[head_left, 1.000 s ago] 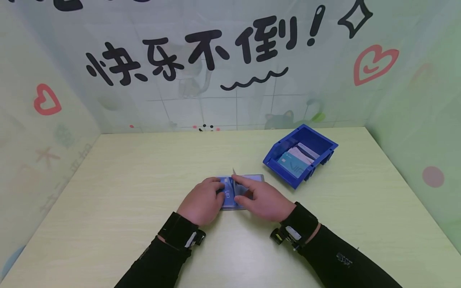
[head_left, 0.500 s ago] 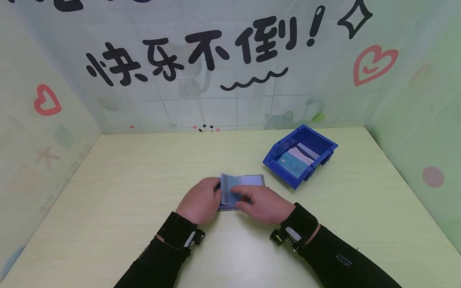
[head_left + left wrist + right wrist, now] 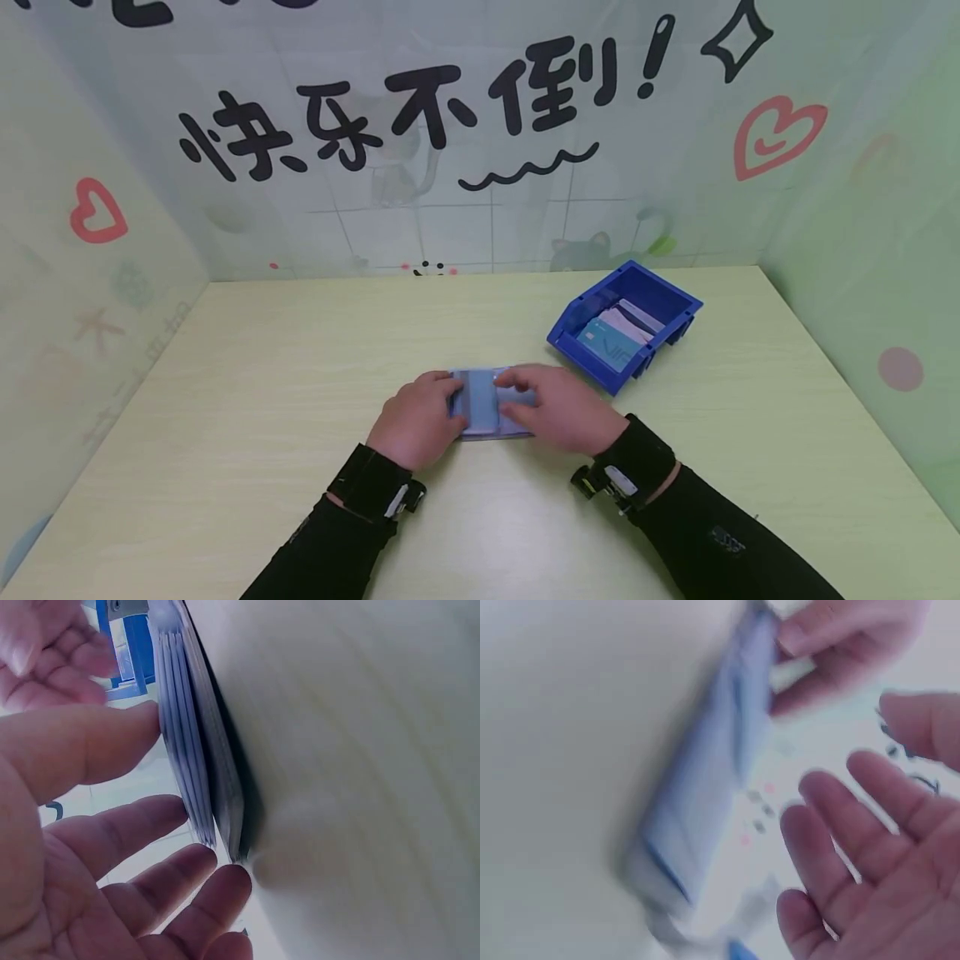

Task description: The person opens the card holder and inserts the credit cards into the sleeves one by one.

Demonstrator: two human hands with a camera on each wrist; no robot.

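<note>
A card holder booklet with clear, bluish sleeves lies spread open on the table. My left hand holds its left half, thumb at the near edge and fingers at the far edge. From the left wrist, the thumb meets the top sleeve of the layered card holder, while fingertips reach its edges. Over the right half hovers my right hand, thumb and index finger apart. In the right wrist view the fingers are spread and hold nothing; the booklet is blurred there.
A blue plastic bin stands behind and to the right of the booklet, with several cards inside. The pale wooden table meets printed cloth walls at the back and sides.
The sleeve page that my right hand was lifting has turned over to the left and lies flat under my left hand. My right hand has moved off it to the right.
</note>
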